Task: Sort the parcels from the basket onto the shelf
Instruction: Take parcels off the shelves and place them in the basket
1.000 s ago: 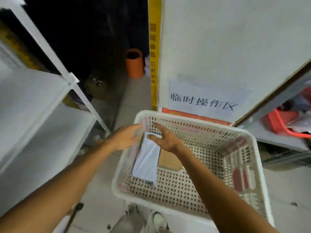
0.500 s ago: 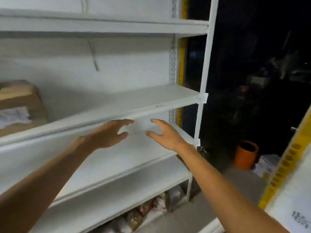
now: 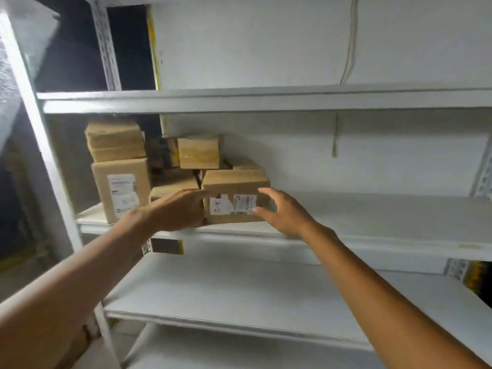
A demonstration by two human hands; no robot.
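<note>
The white metal shelf fills the view, several boards one above another. The parcels sit at the left end of the middle board. The tallest cardboard box stands upright at the far left with a white shipping label on its front, and a flatter box is stacked on top of it. To the right, at the front edge, is the box marked A-2, with a small taped box behind and above it and a low box just to its left (partly hidden by the left hand).

The left hand is at the A-2 box's left side, fingers extended toward it. The right hand is at its right side, fingers spread and relaxed, thumb by the label. Neither hand wraps the box; contact is too blurred to judge.

A dark shelf tag hangs under the board's edge.
</note>
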